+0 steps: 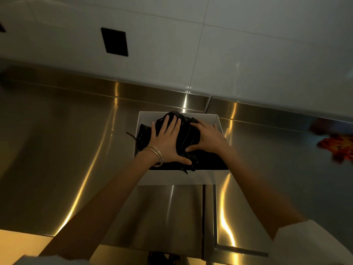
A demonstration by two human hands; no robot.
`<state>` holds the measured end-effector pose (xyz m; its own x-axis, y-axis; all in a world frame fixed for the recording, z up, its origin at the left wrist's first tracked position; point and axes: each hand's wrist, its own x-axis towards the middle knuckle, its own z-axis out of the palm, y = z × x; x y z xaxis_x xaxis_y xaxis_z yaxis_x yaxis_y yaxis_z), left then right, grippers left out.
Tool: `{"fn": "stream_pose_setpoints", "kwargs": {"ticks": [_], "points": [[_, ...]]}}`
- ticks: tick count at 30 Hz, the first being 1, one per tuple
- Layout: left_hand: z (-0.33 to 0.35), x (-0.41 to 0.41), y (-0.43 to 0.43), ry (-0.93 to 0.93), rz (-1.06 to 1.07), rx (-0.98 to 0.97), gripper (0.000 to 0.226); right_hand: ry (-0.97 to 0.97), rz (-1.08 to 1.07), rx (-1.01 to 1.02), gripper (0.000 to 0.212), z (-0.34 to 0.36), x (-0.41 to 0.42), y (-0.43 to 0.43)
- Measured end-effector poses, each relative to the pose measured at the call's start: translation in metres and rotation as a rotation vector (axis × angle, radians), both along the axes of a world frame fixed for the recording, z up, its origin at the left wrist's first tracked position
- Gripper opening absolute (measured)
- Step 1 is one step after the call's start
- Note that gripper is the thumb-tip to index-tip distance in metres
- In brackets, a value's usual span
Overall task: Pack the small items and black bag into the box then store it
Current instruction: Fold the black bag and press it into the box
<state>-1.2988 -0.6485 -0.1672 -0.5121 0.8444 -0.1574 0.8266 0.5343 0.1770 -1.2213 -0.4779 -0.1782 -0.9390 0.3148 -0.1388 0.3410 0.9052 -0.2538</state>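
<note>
A white cardboard box (179, 176) is seen standing open on a stainless steel counter (76, 150), close to the low raised metal lip at the back of the counter. A black bag (188, 136) is lying inside the box, crumpled and glossy, and nearly all of the interior is filled by it; the small items cannot be made out beneath it. A thin black strap (131, 136) is draped over the left wall of the box and reaches out above the counter.

Both hands are laid flat on top of the bag. The left hand (166, 140) is spread wide, palm down, with the fingers pointed toward the far wall of the box and the thumb stretched along the bag's near side; nothing is gripped by it. Several thin metal bangles (155, 154) are worn on the left wrist. The right hand (207, 138) is likewise opened, palm down, with its fingers angled toward the left hand and its thumb set against the bag; no closed grasp is shown.

A white tiled wall (229, 44) is seen behind the counter, with a black rectangular plate (114, 43) mounted on it. A blurred orange and red object (338, 148) is lying at the right edge of the counter, well apart from the box.
</note>
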Motion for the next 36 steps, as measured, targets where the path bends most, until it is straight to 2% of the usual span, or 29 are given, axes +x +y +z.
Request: {"fn": "stream_pose_setpoints", "kwargs": {"ticks": [7,10,13,15,18,20,23,25,28,30,33,36], "points": [[0.001,-0.010,0.004,-0.140,0.017,-0.005,0.143,0.017,0.047,-0.106,0.093,0.011,0.004,0.003],[0.000,-0.020,-0.003,-0.155,-0.006,0.023,0.141,0.127,0.203,-0.043,0.063,0.022,0.020,-0.004],[0.001,-0.028,-0.018,-0.176,-0.039,0.138,0.125,0.190,0.470,-0.088,0.033,0.030,0.049,-0.021],[0.002,-0.030,-0.033,-0.140,-0.070,0.253,0.102,0.170,0.544,-0.119,0.030,0.030,0.062,-0.025],[-0.005,-0.024,-0.055,-0.054,-0.157,0.514,0.060,0.123,0.507,-0.140,0.035,0.033,0.061,-0.021],[-0.009,-0.009,-0.060,-0.062,-0.243,0.595,0.044,0.110,0.492,-0.106,0.032,0.036,0.056,-0.020],[-0.010,0.018,-0.050,-0.075,-0.298,0.566,0.044,0.143,0.444,-0.048,0.018,0.031,0.048,-0.020],[-0.012,0.033,-0.036,-0.058,-0.248,0.589,0.046,0.161,0.346,-0.035,0.016,0.027,0.047,-0.018],[-0.016,0.052,-0.016,-0.037,-0.117,0.617,0.047,0.167,0.202,-0.016,0.020,0.019,0.057,-0.017],[-0.019,0.060,-0.006,-0.034,-0.059,0.632,0.038,0.174,0.158,0.015,0.023,0.014,0.064,-0.016],[-0.018,0.058,-0.001,-0.024,-0.074,0.636,0.028,0.132,0.131,-0.024,0.022,0.013,0.074,-0.015],[-0.008,0.051,-0.002,-0.048,-0.107,0.581,0.026,0.091,0.196,-0.080,0.023,0.012,0.085,-0.014]]}}
